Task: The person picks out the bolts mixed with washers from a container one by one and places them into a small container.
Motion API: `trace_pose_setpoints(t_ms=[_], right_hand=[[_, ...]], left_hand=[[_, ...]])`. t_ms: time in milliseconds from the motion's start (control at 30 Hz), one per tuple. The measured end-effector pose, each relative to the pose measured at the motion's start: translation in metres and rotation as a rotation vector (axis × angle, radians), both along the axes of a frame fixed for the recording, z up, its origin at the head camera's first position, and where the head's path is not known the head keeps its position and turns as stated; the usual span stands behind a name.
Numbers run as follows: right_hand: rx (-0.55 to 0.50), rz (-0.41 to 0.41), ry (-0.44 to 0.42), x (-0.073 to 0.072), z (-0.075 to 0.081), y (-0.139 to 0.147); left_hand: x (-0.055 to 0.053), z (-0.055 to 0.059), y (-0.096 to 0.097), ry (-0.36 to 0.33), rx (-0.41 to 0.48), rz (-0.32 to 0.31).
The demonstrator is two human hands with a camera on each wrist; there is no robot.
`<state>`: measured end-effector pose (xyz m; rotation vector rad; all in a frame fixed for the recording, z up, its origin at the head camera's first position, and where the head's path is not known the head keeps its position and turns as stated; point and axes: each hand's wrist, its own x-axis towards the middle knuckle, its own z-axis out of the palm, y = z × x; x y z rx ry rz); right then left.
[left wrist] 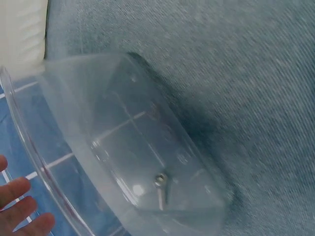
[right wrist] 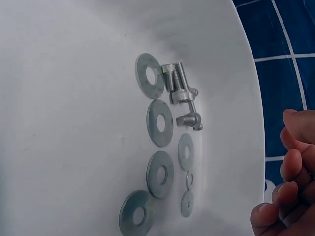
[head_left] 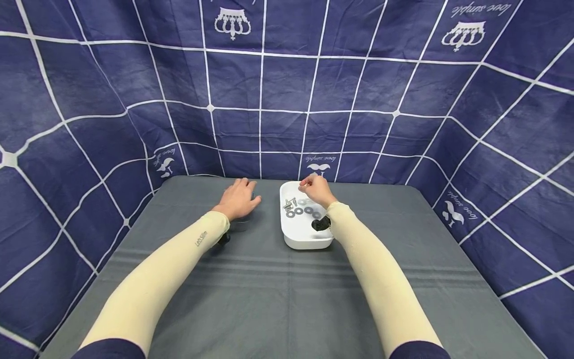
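My left hand [head_left: 239, 199], its fingers extended, is beside a clear plastic container [left wrist: 123, 132]. In the left wrist view, its fingertips stand past the container's rim, and a single bolt [left wrist: 160, 184] lies inside. Above the far end of a white tray [head_left: 302, 243] is my right hand [head_left: 316, 189], its fingers loosely bent, with nothing visible between them. Several flat washers [right wrist: 160, 123] lie on the tray floor. Next to them, a small heap of socket-head bolts [right wrist: 181, 93] lies near the wall, with smaller washers [right wrist: 186, 151] alongside.
Grey cloth [head_left: 264, 299] covers the table. Blue curtains [head_left: 287, 85] with white grid lines rise behind it and at both sides. Both forearms wear cream sleeves [head_left: 166, 274], and a black wrist device [head_left: 321, 224] shows at the right cuff.
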<state>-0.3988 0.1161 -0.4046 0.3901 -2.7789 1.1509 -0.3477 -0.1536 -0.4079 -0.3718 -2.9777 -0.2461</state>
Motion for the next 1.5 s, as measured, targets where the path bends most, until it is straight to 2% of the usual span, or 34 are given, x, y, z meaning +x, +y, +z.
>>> trace_pose_setpoints(t_ms=[267, 500, 833, 1100, 1300, 1500], right_hand=[[-0.012, -0.013, -0.018, 0.001, -0.002, 0.001], [-0.033, -0.012, 0.012, 0.003, -0.004, 0.007], [0.006, -0.045, -0.045, 0.003, -0.007, 0.008], [0.026, -0.056, -0.047, 0.002, -0.012, 0.007], [0.022, -0.058, -0.05, 0.004, -0.015, 0.007], [0.023, -0.068, -0.057, 0.004, -0.017, 0.007]], left_hand=[[-0.002, 0.001, 0.016, 0.022, 0.018, -0.031], [-0.005, -0.001, 0.03, 0.0, 0.035, -0.053], [-0.007, -0.001, 0.044, -0.013, 0.054, -0.068], [-0.01, -0.004, 0.055, -0.036, 0.067, -0.072], [-0.012, -0.011, 0.062, -0.054, 0.07, -0.056], [-0.01, -0.013, 0.07, -0.074, 0.085, -0.052]])
